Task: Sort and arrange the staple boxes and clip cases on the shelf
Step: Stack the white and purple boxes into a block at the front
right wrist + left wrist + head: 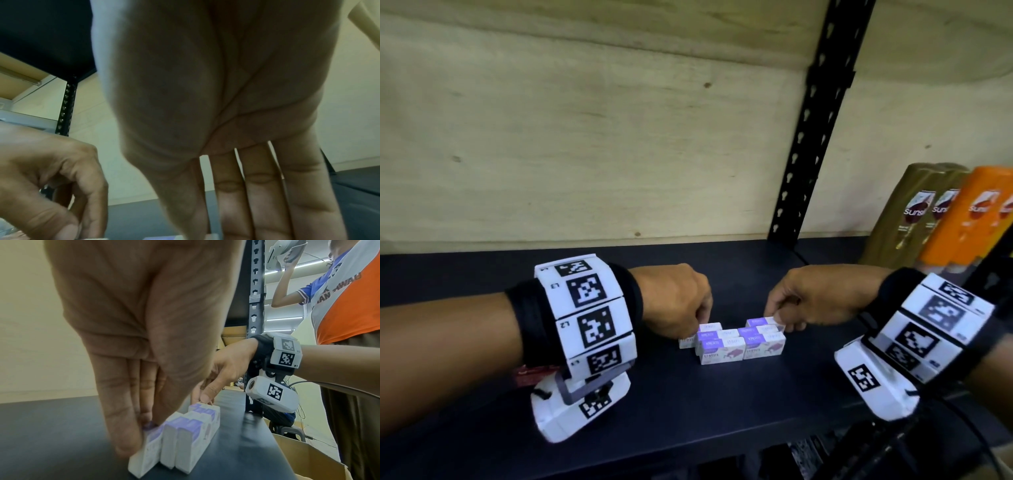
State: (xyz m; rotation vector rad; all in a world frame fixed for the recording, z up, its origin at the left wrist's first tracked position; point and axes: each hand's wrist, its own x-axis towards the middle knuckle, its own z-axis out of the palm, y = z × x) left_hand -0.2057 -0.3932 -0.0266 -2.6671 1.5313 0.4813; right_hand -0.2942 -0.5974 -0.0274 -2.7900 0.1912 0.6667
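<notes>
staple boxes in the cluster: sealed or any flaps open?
Shut, as far as visible: the staple boxes show flat, intact faces in the head and left wrist views; the far sides are hidden.

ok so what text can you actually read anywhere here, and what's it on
"Suns", cut off: brown bottles and orange bottles.
"STAPLES", blurred, likely: front staple boxes.
Shirt lettering: partly hidden, unreadable.
Wrist bands: square codes only; tiny marks unreadable.

"STAPLES" reads on the front staple box point(722, 353) just below the fingertips; "Sunsilk" partly shows on the bottles point(917, 212) far right.
</notes>
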